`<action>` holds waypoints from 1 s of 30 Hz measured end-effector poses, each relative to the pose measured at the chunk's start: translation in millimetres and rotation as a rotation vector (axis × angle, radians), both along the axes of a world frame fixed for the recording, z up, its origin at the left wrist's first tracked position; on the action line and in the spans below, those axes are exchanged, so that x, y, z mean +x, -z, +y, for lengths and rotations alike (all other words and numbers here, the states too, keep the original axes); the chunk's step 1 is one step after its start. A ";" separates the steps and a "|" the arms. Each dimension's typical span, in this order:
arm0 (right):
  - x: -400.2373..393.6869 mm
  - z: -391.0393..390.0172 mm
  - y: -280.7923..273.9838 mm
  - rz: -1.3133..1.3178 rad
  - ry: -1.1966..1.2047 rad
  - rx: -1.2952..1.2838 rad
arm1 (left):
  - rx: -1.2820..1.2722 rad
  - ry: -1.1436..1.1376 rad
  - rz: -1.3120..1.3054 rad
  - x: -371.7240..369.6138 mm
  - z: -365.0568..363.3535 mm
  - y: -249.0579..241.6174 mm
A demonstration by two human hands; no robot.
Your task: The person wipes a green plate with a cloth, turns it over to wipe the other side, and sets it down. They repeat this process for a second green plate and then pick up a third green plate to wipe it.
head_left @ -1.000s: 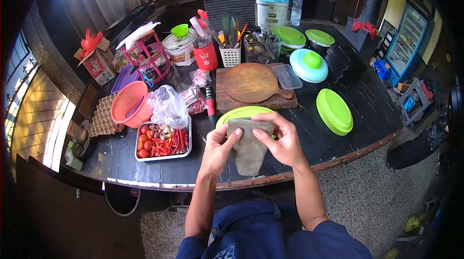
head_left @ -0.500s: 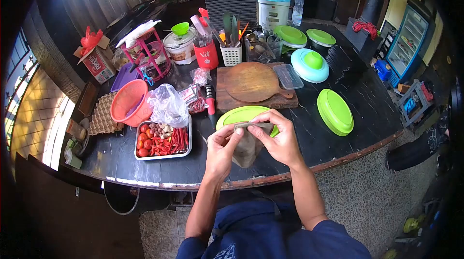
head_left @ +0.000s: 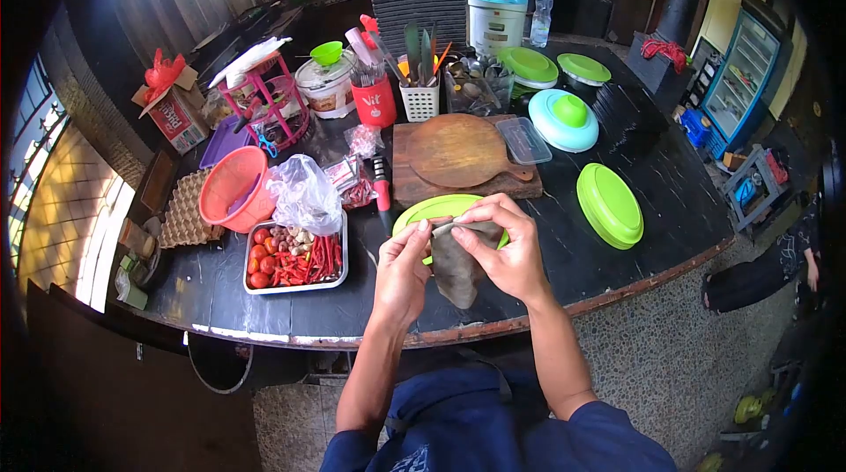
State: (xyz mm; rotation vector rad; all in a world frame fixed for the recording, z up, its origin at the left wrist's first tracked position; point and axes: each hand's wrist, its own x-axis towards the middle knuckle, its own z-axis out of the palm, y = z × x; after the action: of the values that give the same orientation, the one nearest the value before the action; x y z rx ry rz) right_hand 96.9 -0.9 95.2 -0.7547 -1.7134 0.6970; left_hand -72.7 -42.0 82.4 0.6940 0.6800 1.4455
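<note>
The fingers of your left hand (head_left: 403, 271) and right hand (head_left: 514, 259) pinch a gray-brown cloth (head_left: 456, 269) by its top edge, near lime-green plasticware (head_left: 441, 205); spread flat a second ago, it now hangs bunched, putting the work at that edge.

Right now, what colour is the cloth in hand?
The cloth is plain grey-brown, best seen in the head view, the only one.

Cloth (head_left: 457, 271) hangs before what's probably a plate (head_left: 436, 207).

The cloth (head_left: 457, 271) seems grey-brown, the tabletop (head_left: 564, 271) white-veined black, the basket (head_left: 222, 183) orange.
</note>
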 end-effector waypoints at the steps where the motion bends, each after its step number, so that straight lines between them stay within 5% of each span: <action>1: -1.0 1.0 0.8 0.002 0.034 0.033 | -0.003 -0.009 0.001 1.2 -0.1 -1.7; 6: -3.2 2.1 2.9 0.068 0.076 0.042 | 0.085 -0.170 0.297 6.3 2.7 7.1; 10: 11.1 7.2 11.9 0.177 -0.118 -0.307 | 0.147 -0.304 0.378 0.5 4.5 2.1; 12: 21.3 12.1 13.6 -0.025 -0.232 -0.450 | 0.160 -0.318 0.418 -5.3 9.0 7.1; 14: 20.9 8.1 8.2 -0.083 -0.208 -0.427 | 0.107 -0.230 0.356 -9.6 14.0 20.3; 16: 12.6 8.2 16.7 0.305 -0.300 -0.514 | 0.018 0.006 0.130 -6.8 13.2 19.6; 19: 9.7 18.3 37.5 0.471 -0.249 -0.637 | -0.066 0.367 0.199 -10.9 11.2 47.6; 22: 15.3 20.7 55.5 0.639 -0.290 -0.867 | -0.183 0.096 0.016 -2.8 9.6 58.1; 27: 28.6 16.7 89.6 0.412 -0.548 -1.061 | -0.207 0.078 -0.076 -10.1 16.8 69.9; 30: 29.4 18.2 102.2 0.663 -0.572 -1.094 | -0.293 0.053 -0.104 -7.7 12.8 79.3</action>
State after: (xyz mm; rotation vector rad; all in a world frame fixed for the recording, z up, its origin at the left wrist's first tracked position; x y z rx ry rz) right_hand 126.3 17.3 -7.0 -0.5982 -0.8163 2.0939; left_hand -80.3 -29.2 3.1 0.4036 0.7676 1.2901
